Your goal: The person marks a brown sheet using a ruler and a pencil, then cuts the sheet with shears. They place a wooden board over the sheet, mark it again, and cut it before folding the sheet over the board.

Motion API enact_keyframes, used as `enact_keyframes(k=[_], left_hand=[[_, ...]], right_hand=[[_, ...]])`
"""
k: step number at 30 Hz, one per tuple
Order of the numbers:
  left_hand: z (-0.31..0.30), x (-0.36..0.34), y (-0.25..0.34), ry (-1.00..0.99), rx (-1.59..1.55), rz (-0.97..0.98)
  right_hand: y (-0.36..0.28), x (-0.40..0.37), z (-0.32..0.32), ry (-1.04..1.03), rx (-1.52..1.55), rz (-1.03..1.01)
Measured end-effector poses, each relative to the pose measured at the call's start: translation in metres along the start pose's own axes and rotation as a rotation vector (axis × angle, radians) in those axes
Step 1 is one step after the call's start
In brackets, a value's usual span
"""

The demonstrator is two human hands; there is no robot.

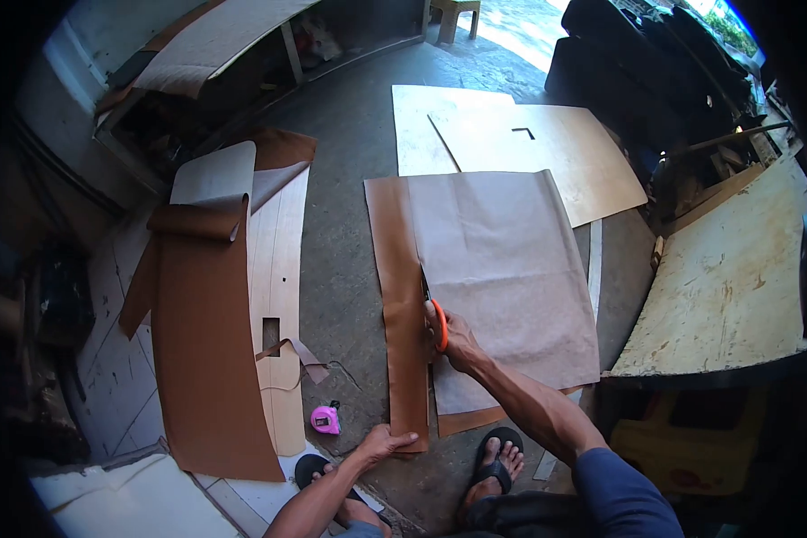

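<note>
Orange-handled scissors (440, 325), one pair, fill right hand (458, 342); left hand (385, 445) holds one strip (406, 363).

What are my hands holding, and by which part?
Your right hand holds scissors by the orange handle; your left hand holds the brown strip at its near end, thumb on top.

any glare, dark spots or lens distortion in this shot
Head view: wide-angle bowing with a black curved border; head view: bright daylight washes out the ground beside the stool; head view: the yellow object at lower right sinks into shadow, while the orange-handled scissors look fairly clear.
</note>
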State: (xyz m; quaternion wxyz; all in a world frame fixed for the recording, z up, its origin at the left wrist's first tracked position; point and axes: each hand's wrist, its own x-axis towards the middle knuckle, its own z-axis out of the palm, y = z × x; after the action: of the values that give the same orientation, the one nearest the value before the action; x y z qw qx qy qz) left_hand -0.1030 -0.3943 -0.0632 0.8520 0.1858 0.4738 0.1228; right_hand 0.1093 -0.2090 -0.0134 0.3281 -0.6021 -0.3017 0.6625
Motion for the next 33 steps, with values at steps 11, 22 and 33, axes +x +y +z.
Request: enact_keyframes(k=[11,22,33], left_hand=[[0.003,-0.003,0.008,-0.026,0.003,-0.047],[-0.001,0.0,0.007,-0.03,0.037,-0.062],[0.001,-0.002,0.01,-0.019,0.128,-0.051]], right_hand=[[-0.002,0.028,-0.001,0.005,-0.074,-0.027],[-0.004,0.058,-0.006,0.001,-0.074,-0.027],[-0.028,0.082,-0.005,-0.034,-0.088,-0.031]])
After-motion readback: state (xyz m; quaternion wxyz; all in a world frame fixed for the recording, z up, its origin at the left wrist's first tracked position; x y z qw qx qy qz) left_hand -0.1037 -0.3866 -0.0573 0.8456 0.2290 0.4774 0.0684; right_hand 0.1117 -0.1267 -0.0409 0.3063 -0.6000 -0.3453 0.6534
